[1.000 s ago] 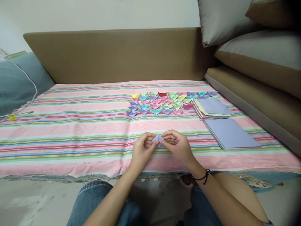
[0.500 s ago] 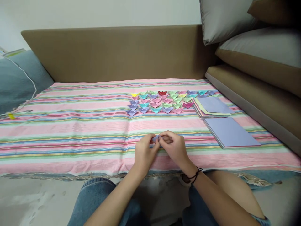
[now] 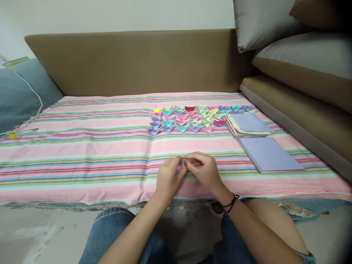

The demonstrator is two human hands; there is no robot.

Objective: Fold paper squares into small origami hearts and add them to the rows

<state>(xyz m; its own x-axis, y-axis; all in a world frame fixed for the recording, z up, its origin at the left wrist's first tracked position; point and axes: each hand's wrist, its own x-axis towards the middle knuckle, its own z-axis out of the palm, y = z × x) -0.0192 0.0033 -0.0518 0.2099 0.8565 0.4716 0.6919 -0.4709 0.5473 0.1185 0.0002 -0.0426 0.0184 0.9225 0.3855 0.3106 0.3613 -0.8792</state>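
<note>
My left hand [image 3: 169, 178] and my right hand [image 3: 203, 171] meet over the near edge of the striped cloth [image 3: 90, 154]. Both pinch a small folded piece of lilac paper [image 3: 182, 161], which is mostly hidden between the fingers. Farther back on the cloth lie several rows of small folded paper pieces [image 3: 189, 118] in pink, green, blue, purple, yellow and red. To the right of my hands lies a stack of lilac paper sheets [image 3: 271, 154], and behind it a second stack of mixed pastel sheets [image 3: 249, 124].
The cloth covers a low brown sofa seat with a backrest [image 3: 137, 62]. Grey and brown cushions [image 3: 302, 55] pile up at the right. A grey-blue pillow with a white cable [image 3: 24, 91] lies at the left. My knees in jeans [image 3: 110, 234] are below the edge.
My hands have drawn closer together and lower onto the cloth. The lilac paper, which showed as a small peak between the fingers, is now pressed flatter and mostly covered.
</note>
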